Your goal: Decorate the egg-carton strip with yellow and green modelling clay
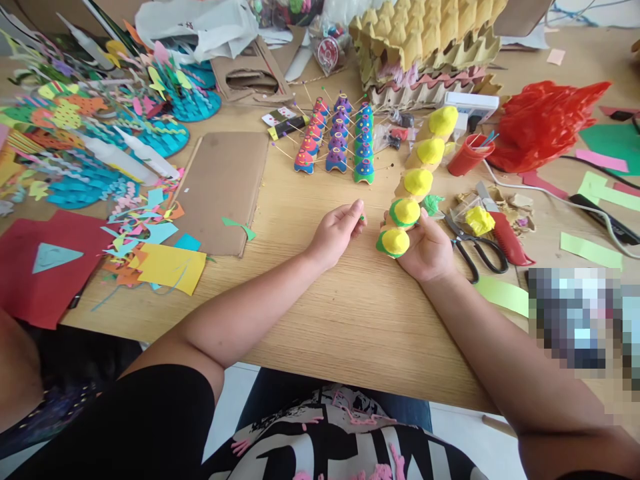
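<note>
My right hand (429, 248) holds an egg-carton strip (418, 181) near its front end. Yellow clay caps its bumps, and green clay rings the two nearest ones. To its left, my left hand (336, 230) is closed in a pinch, with a tiny dark green bit showing at the fingertips; I cannot make out what it is. Beyond the hands stand three decorated egg-carton caterpillars with pins sticking out: a red and blue one (313, 137), a purple one (339, 137) and a blue and green one (365, 143).
Scissors (477, 250) and a red-handled cutter (507, 233) lie right of my right hand. Behind them are a red cup (467, 157) and a red plastic bag (543, 127). Stacked egg trays (425, 40) stand at the back. Cardboard (220, 187) and paper scraps lie left.
</note>
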The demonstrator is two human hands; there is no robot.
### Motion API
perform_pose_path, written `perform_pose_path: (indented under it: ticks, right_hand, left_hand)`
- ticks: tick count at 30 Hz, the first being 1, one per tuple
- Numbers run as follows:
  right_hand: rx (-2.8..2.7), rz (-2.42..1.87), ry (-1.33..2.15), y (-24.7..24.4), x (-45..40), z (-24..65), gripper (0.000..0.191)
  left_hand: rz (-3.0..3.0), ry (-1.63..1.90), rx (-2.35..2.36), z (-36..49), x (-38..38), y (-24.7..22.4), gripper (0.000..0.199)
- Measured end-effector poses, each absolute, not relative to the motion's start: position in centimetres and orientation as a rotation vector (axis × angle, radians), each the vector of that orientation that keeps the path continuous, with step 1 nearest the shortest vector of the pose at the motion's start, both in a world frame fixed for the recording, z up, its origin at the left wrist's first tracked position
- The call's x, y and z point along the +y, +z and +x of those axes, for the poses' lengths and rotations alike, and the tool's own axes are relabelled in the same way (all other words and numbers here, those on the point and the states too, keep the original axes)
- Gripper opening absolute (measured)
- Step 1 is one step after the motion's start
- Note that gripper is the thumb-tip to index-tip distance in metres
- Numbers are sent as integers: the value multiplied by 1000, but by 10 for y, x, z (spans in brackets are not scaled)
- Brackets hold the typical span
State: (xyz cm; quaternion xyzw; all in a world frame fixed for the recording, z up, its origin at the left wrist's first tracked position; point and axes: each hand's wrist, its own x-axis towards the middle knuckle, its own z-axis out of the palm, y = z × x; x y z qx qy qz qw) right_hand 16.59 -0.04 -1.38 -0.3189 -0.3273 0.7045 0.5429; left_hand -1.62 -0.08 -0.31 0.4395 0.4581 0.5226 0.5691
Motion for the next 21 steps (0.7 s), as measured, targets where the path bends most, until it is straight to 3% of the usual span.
perform_pose_path:
  ticks: [6, 15, 21]
  right_hand:
    - [-736, -790, 1665, -12, -1, 165, 21]
    - [-756, -761, 1723, -11, -1, 166, 27]
    - [-742, -743, 1708, -13, 0, 164, 28]
  left_hand:
    - [1090, 1251, 1033, -19, 1, -12, 71]
    - [780, 1266, 973, -21, 4, -9, 17]
    - [623, 1217, 903, -20, 3, -1, 15]
